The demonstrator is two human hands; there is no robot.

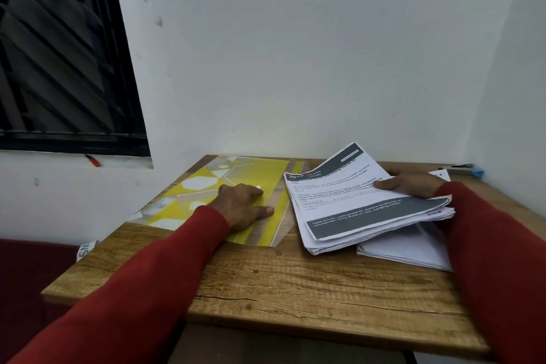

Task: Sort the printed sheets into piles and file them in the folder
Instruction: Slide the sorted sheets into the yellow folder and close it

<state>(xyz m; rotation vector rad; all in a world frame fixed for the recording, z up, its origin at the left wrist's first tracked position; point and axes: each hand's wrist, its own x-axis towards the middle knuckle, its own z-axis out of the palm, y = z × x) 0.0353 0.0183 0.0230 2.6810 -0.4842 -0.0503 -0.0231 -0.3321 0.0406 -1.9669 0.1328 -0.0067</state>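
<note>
Yellow plastic folder [224,201] is lying flat on the table [295,289], the left hand [242,207] pressing it with spread fingers — the right hand [413,188] is gripping the printed sheets [363,204] just beside it. Keep that stack square before sliding it in.

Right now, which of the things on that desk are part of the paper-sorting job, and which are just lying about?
Part of the job:
- yellow folder, left hand resting flat on it
- printed stack, gripped by the right hand
- second pile of white sheets underneath it

Just lying about:
- small grey and blue object at the desk's far right corner
- red-tipped item below the window
</note>
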